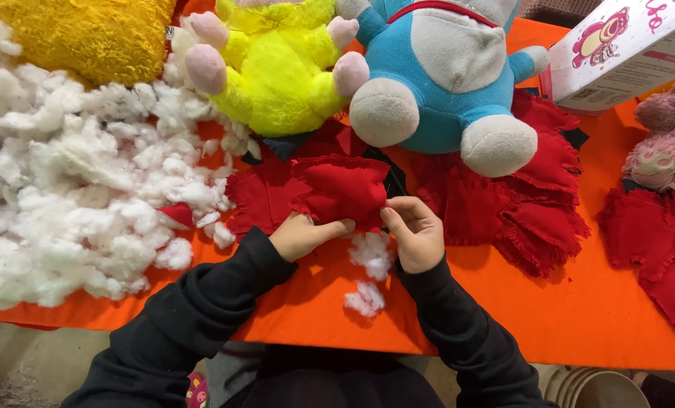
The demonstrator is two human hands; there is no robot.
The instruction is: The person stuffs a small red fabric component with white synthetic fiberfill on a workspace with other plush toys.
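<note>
Near the middle of the front edge of the worktop (579, 325), your two hands pinch a small red fabric pouch (342, 193) between them. Your left hand (301, 236) grips its lower left rim, thumb laid along the cloth; your right hand (416, 233) grasps the lower right corner with bent fingers. Both are closed on the pouch, which looks partly stuffed and rests just above the orange cover. Directly below your hands lie two small tufts of white stuffing (369, 272). Behind the pouch sit flat red fabric pieces (537, 211), frayed at their edges, spreading toward the right edge. A large heap of white filling (73, 189) covers the left side. Along the back edge lean a yellow plush toy (277, 64) and a blue plush toy (443, 75), touching each other. A white printed box (617, 49) stands at the back right corner, a pink plush toy (666, 143) just beneath it.
</note>
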